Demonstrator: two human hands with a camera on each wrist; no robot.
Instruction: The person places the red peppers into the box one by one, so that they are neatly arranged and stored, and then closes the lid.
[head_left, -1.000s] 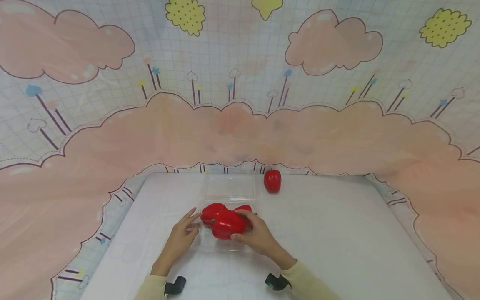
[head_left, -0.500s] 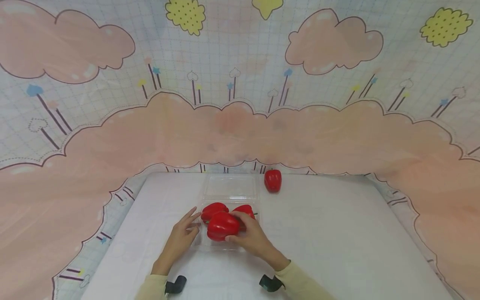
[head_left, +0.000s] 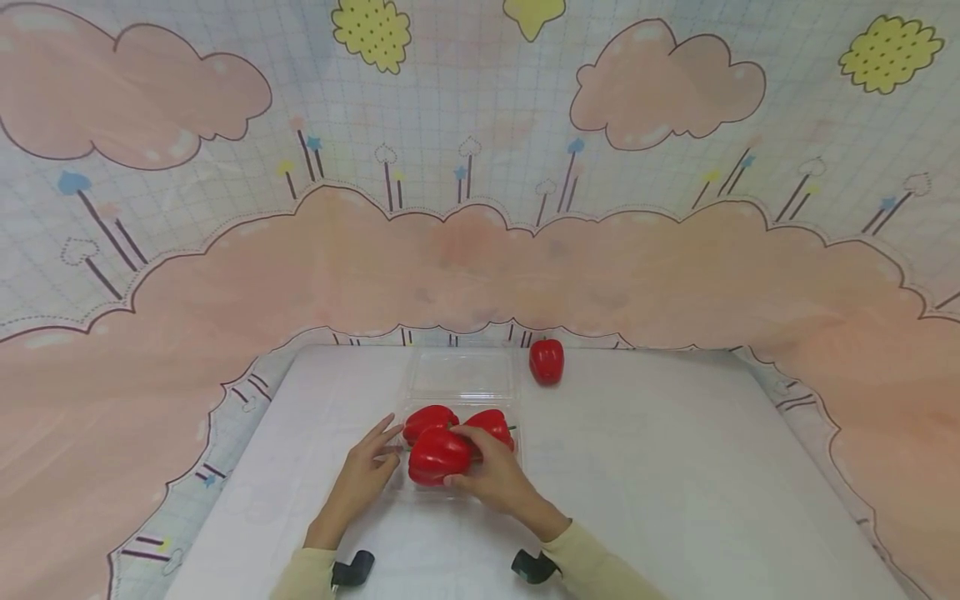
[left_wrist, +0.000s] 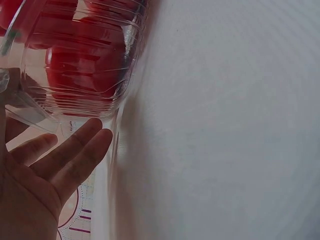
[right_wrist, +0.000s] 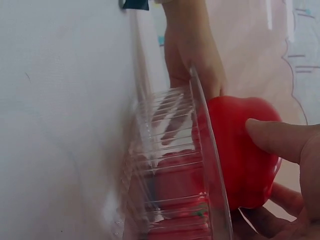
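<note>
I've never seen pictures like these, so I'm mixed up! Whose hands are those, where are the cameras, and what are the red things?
There's no robot, just a person's two bare hands. The wide picture comes from a camera on the person's head, looking forward and down. The other two come from cameras on the left and right wrists, so things look close and tipped sideways.

On the white table sits a clear plastic box with its lid open. A left pepper and a right pepper, both red, are inside. A far pepper sits outside, beside the lid. The right hand holds one more, the near pepper, in its fingers, at the box's near part. The left hand is beside the box, holding nothing.
</note>
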